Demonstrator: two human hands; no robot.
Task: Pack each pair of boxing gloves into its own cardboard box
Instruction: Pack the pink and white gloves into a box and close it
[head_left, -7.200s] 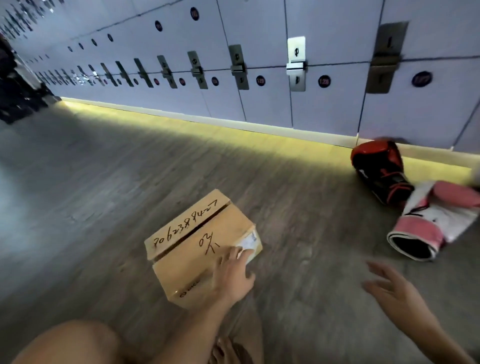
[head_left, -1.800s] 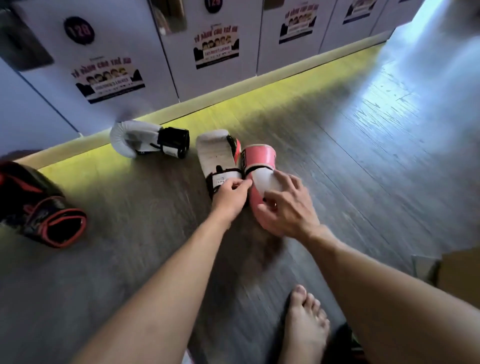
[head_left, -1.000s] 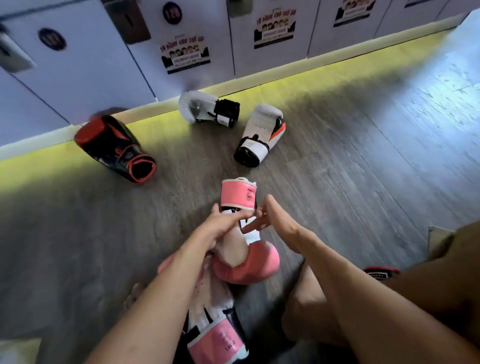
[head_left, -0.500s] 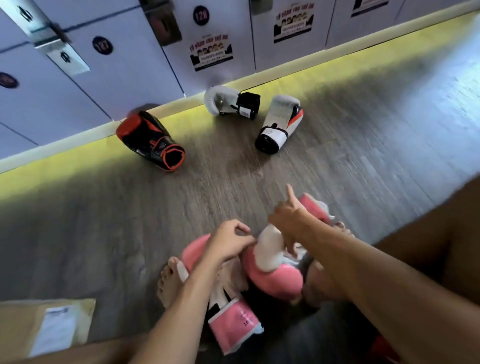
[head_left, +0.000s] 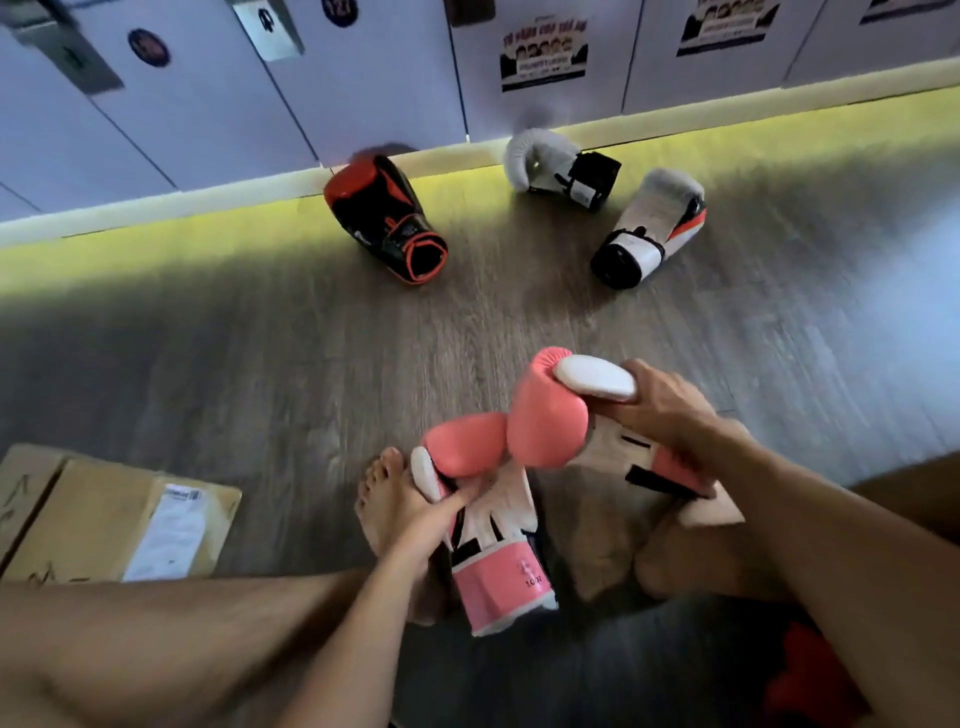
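Head camera, looking down at a locker-room floor (head_left: 260, 364): a seated person holds the pink-and-white pair of boxing gloves, one glove in each hand. The left grip (head_left: 415, 519) is curled round the edge of the left pink glove (head_left: 498, 530), thumb across its pale palm side. That glove lies with its cuff toward the camera, beside a bare foot (head_left: 384, 493). The right grip (head_left: 660, 410) is clamped round the middle of the right pink glove (head_left: 548, 415), which is lifted so that its padded end touches its partner's. Neither grip is spread; each is closed on a glove.

The gloves look light, bulky and soft, with thick padding that gives under the fingers. Their smooth skin is likely to slide a little, and nothing about them seems fragile. The firmest hold appears to be at the narrower waist between padding and cuff, or on the stiff cuff itself. Pressed together, the pair should carry as one bundle.

The cardboard box (head_left: 104, 514) lies on the floor at lower left, well apart from the pair. A black-and-red glove (head_left: 387, 218), a white glove with a black cuff (head_left: 561, 166) and a white glove with an orange flash (head_left: 649, 228) lie near the lockers (head_left: 363, 78).
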